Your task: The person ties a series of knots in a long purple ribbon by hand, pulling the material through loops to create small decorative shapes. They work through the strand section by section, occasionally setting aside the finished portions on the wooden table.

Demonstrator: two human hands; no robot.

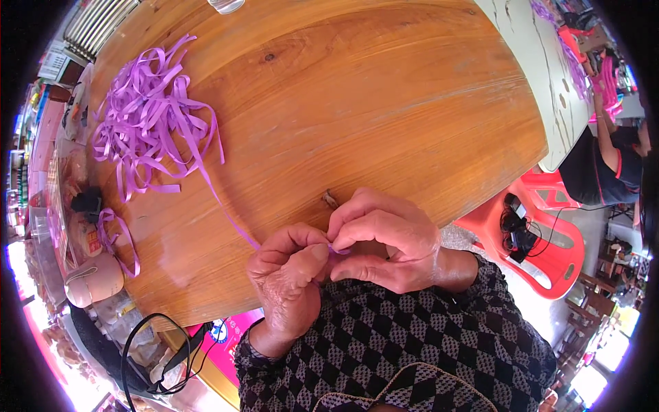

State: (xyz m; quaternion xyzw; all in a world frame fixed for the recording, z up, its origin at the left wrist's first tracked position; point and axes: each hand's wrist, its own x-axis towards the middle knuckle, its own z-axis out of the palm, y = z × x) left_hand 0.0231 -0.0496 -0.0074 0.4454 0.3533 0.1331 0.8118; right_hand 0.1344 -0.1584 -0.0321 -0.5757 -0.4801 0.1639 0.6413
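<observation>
A thin purple ribbon (223, 206) runs from a loose heap of purple ribbon (147, 117) at the far left down to my hands at the table's near edge. My left hand (288, 275) is closed, pinching the ribbon between thumb and fingers. Close against it, my right hand (388, 240) has its fingers bent and pressed toward the thumb, with a small bit of purple ribbon showing at the fingertips. The ribbon's end is hidden between the two hands.
Under the ribbons lies a wooden table (384, 103). A separate ribbon loop (127, 247) hangs near a pink roll-shaped thing (96, 278) at left. On the right, a red plastic stool (556, 254) carries black cables, and a person (604, 161) in dark clothes works beside a white marbled table (549, 89).
</observation>
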